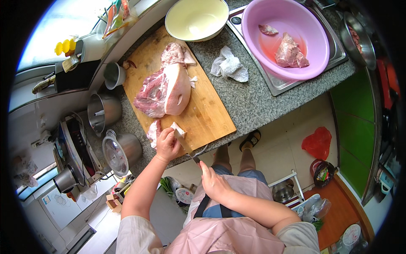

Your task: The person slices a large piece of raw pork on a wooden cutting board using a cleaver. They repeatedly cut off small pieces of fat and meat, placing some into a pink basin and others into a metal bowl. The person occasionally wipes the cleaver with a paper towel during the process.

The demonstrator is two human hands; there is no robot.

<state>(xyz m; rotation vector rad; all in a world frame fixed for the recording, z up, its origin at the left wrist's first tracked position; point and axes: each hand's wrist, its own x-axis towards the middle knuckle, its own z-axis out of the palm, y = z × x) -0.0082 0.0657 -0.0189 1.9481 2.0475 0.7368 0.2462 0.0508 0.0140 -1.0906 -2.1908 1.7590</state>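
My right hand (214, 184) grips the handle of a kitchen knife (184, 140), its blade pointing away from me over the near end of a wooden cutting board (212, 123). Close against the blade, my left hand (168, 144) pinches a small pale piece of pork fat (179, 129); the fingers partly hide the grip. Left of that hand lies a pink-and-white pork chunk (154, 131). Farther up the board rests a large cut of raw pork (166, 90) with its skin on, and a fatty lump (173, 54) adjoins its far end.
A cream enamel basin (198, 19) stands behind the board. Right of it, a crumpled white cloth (230, 65) lies on the granite counter (244, 104). A purple basin (285, 74) holding pork sits over the steel sink (276, 90). Metal pots (128, 149) line the left side.
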